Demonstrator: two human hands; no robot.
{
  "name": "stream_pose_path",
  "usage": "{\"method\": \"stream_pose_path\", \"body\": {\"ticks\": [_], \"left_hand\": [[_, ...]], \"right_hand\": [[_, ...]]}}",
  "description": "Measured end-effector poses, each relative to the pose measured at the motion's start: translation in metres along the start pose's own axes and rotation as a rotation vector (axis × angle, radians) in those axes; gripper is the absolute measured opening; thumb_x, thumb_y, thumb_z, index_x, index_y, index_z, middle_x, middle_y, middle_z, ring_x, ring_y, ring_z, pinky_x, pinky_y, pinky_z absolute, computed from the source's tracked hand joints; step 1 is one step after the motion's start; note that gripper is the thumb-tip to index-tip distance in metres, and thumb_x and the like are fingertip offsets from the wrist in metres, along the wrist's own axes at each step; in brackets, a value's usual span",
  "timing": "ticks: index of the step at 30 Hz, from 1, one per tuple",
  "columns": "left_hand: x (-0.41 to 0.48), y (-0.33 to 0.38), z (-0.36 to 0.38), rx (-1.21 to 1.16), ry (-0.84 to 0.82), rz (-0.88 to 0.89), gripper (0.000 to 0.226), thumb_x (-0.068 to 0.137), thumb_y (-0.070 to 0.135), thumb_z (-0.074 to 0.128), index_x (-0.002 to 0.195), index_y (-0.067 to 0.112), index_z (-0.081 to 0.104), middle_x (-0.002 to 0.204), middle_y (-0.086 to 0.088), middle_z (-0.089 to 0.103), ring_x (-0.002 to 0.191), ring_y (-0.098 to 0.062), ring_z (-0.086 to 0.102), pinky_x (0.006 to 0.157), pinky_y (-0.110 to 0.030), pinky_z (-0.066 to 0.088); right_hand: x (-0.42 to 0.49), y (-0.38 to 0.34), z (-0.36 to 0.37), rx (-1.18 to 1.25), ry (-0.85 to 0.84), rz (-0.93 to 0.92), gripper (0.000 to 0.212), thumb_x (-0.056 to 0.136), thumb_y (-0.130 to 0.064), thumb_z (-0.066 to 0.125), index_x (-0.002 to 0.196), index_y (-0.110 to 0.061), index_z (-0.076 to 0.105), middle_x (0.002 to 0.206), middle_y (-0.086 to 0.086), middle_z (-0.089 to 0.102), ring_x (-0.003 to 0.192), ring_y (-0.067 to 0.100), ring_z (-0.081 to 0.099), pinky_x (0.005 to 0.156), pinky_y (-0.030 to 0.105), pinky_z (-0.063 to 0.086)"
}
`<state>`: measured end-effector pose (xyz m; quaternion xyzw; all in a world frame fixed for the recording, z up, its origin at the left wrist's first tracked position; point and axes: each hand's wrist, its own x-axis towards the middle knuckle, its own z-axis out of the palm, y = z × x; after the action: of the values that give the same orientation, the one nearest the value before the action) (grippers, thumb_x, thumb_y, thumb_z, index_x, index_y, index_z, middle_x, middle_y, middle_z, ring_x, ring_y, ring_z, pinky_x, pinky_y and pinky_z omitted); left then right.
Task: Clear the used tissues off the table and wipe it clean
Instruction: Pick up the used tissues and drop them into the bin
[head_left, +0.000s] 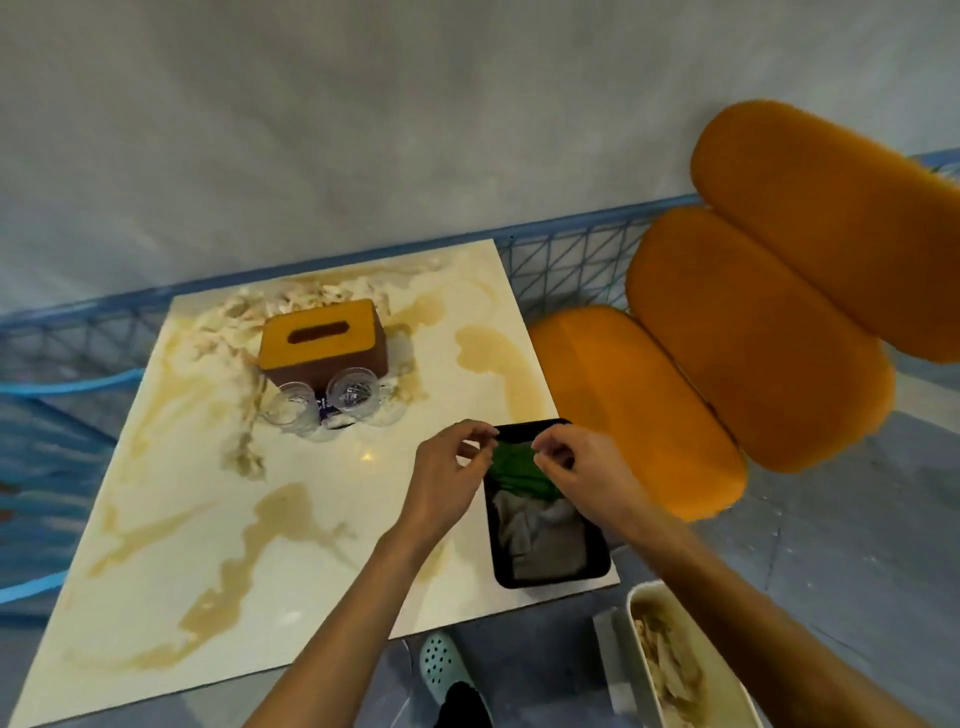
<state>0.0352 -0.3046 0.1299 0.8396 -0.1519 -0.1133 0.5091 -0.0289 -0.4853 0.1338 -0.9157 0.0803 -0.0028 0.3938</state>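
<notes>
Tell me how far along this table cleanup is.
Done, apparently: no loose tissues show on the table; crumpled paper lies in the white bin. In hand: left hand and right hand pinch the green cloth in the black tray. Left: wiping the table around the tissue box and glasses.

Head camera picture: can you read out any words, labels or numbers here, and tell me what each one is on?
Dark label between the two glass cups: a few white marks, too blurred to read.
Tissue box, black tray, green cloth: no writing shows.
Nothing else in the picture carries readable text.
</notes>
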Motion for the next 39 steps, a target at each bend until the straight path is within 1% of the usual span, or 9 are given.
{"method": "stream_pose_path", "body": {"ticks": [4, 9, 14, 17, 19, 22, 28, 34, 39], "left_hand": [[0.033, -0.013, -0.053, -0.013, 0.014, 0.02, 0.023, 0.087, 0.009, 0.06, 0.099, 0.027, 0.069, 0.091, 0.012, 0.07, 0.081, -0.012, 0.067, 0.068, -0.029, 0.054], [0.088, -0.033, -0.124, 0.052, 0.055, 0.046, 0.026, 0.085, 0.007, 0.062, 0.098, 0.029, 0.068, 0.091, 0.015, 0.069, 0.078, -0.003, 0.064, 0.069, -0.022, 0.054], [0.14, -0.055, -0.189, 0.112, 0.074, 0.089, 0.019, 0.088, 0.005, 0.063, 0.1, 0.018, 0.07, 0.092, 0.006, 0.071, 0.08, -0.002, 0.065, 0.067, -0.013, 0.051], [0.17, -0.071, -0.218, 0.145, 0.063, 0.077, 0.018, 0.089, 0.009, 0.063, 0.102, 0.019, 0.069, 0.1, 0.009, 0.07, 0.081, 0.0, 0.065, 0.069, -0.018, 0.054], [0.188, -0.078, -0.233, 0.139, 0.054, 0.077, 0.018, 0.088, 0.009, 0.062, 0.099, 0.022, 0.068, 0.098, 0.011, 0.071, 0.083, -0.003, 0.065, 0.072, -0.024, 0.055], [0.211, -0.083, -0.251, 0.134, 0.058, 0.052, 0.018, 0.089, 0.004, 0.061, 0.096, 0.02, 0.066, 0.088, 0.013, 0.069, 0.079, 0.001, 0.067, 0.064, -0.013, 0.05], [0.27, -0.103, -0.281, 0.205, 0.071, 0.012, 0.013, 0.093, 0.016, 0.06, 0.102, 0.023, 0.066, 0.094, 0.007, 0.068, 0.076, -0.005, 0.066, 0.066, -0.024, 0.053], [0.338, -0.138, -0.29, 0.278, 0.064, -0.068, 0.016, 0.091, 0.014, 0.06, 0.104, 0.02, 0.068, 0.097, 0.002, 0.069, 0.079, -0.013, 0.067, 0.075, -0.03, 0.053], [0.392, -0.177, -0.282, 0.377, 0.013, -0.097, 0.017, 0.09, 0.014, 0.062, 0.105, 0.017, 0.069, 0.098, 0.001, 0.069, 0.08, -0.016, 0.064, 0.078, -0.035, 0.055]], "right_hand": [[0.046, -0.04, 0.022, -0.007, -0.011, 0.029, 0.014, 0.094, -0.024, 0.061, 0.107, -0.024, 0.065, 0.096, -0.01, 0.064, 0.083, 0.004, 0.06, 0.075, 0.015, 0.053], [0.119, -0.09, 0.044, 0.051, 0.028, -0.007, 0.013, 0.092, -0.022, 0.062, 0.104, -0.021, 0.067, 0.091, -0.007, 0.066, 0.08, 0.002, 0.059, 0.066, 0.005, 0.043], [0.191, -0.131, 0.061, 0.054, 0.034, -0.037, 0.014, 0.091, -0.02, 0.063, 0.104, -0.017, 0.068, 0.089, -0.003, 0.067, 0.08, 0.009, 0.06, 0.075, 0.023, 0.05], [0.227, -0.145, 0.069, 0.023, 0.016, -0.063, 0.014, 0.092, -0.019, 0.062, 0.105, -0.016, 0.068, 0.09, -0.001, 0.067, 0.081, 0.013, 0.061, 0.076, 0.027, 0.051], [0.25, -0.151, 0.072, 0.006, -0.002, -0.07, 0.015, 0.092, -0.018, 0.061, 0.106, -0.016, 0.067, 0.09, -0.001, 0.066, 0.079, 0.011, 0.06, 0.073, 0.018, 0.048], [0.285, -0.155, 0.077, -0.016, -0.022, -0.07, 0.016, 0.093, -0.016, 0.061, 0.107, -0.016, 0.067, 0.092, 0.0, 0.066, 0.074, 0.006, 0.056, 0.065, 0.008, 0.041], [0.351, -0.156, 0.091, -0.038, -0.119, -0.014, 0.017, 0.095, -0.016, 0.056, 0.11, -0.02, 0.064, 0.097, 0.0, 0.065, 0.081, 0.018, 0.061, 0.067, 0.028, 0.053], [0.424, -0.14, 0.118, -0.085, -0.203, -0.006, 0.022, 0.094, -0.013, 0.058, 0.115, -0.017, 0.062, 0.103, 0.003, 0.066, 0.081, 0.015, 0.06, 0.056, 0.012, 0.038], [0.482, -0.116, 0.149, -0.177, -0.268, -0.006, 0.035, 0.092, -0.013, 0.063, 0.126, -0.018, 0.057, 0.11, 0.007, 0.065, 0.086, 0.018, 0.06, 0.07, 0.02, 0.046]]}}
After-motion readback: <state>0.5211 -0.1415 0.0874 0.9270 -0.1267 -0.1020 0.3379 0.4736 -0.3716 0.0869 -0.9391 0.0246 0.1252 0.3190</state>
